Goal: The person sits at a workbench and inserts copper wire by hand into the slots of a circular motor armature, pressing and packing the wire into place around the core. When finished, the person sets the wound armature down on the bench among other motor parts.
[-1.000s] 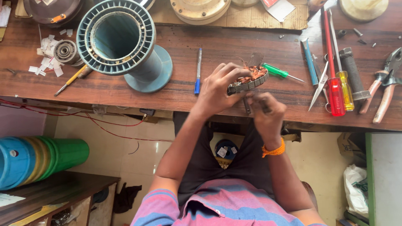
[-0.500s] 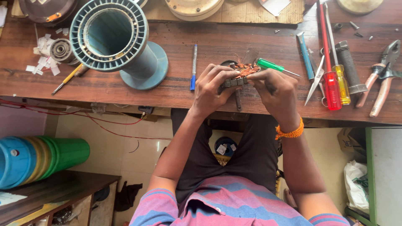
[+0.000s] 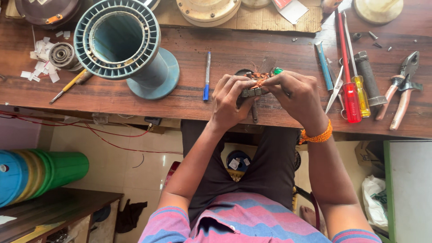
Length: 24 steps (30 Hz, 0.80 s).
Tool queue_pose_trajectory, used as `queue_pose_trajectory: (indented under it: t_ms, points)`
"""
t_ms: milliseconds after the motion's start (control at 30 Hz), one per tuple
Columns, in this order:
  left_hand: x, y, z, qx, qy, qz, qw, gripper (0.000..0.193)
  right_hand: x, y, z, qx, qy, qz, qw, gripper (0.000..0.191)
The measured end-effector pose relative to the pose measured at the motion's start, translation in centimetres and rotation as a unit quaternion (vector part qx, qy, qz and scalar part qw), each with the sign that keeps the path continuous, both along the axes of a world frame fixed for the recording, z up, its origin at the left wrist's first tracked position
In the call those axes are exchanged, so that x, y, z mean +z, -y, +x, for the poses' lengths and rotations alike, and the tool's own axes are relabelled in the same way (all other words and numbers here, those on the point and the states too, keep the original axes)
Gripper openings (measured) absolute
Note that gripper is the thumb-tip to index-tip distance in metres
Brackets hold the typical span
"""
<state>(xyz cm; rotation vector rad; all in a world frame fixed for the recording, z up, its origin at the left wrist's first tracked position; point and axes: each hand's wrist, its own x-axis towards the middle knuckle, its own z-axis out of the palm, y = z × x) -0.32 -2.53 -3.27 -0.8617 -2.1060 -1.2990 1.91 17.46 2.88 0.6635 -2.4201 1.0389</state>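
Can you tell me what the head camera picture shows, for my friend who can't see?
Two hands, the left hand and the right hand, hold a small motor part with copper wire over a wooden workbench. A blue pen, screwdrivers and pliers lie nearby.

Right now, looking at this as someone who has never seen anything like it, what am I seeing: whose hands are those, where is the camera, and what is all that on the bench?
The camera sits on a person's head and looks straight down, so you see their own arms and lap. There is no machine here, only two bare hands. The left hand and the right hand together grip a small motor part with copper-coloured wire windings, just above the wooden workbench. On the bench lie a large blue-grey finned housing, a blue pen, a red-handled screwdriver, a yellow-handled one, scissors and pliers. The right wrist wears an orange band.
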Motion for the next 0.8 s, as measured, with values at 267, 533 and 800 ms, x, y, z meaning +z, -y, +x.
queue_pose_trajectory:
  t_ms: [267, 533, 800]
  points:
    - [-0.3, -0.6, 0.5, 0.036, -0.005, 0.008, 0.999, 0.037, 0.1, -0.1, 0.4, -0.017, 0.029, 0.013, 0.999, 0.011]
    - [-0.9, -1.4, 1.1, 0.059, 0.026, 0.028, 0.997, 0.038, -0.2, -0.1, 0.1, -0.041, 0.010, -0.031, 0.999, 0.009]
    - [0.2, -0.9, 1.2, 0.049, 0.035, 0.013, 0.998, 0.034, -0.8, 0.4, -2.5, -0.040, 0.021, 0.007, 0.999, 0.009]
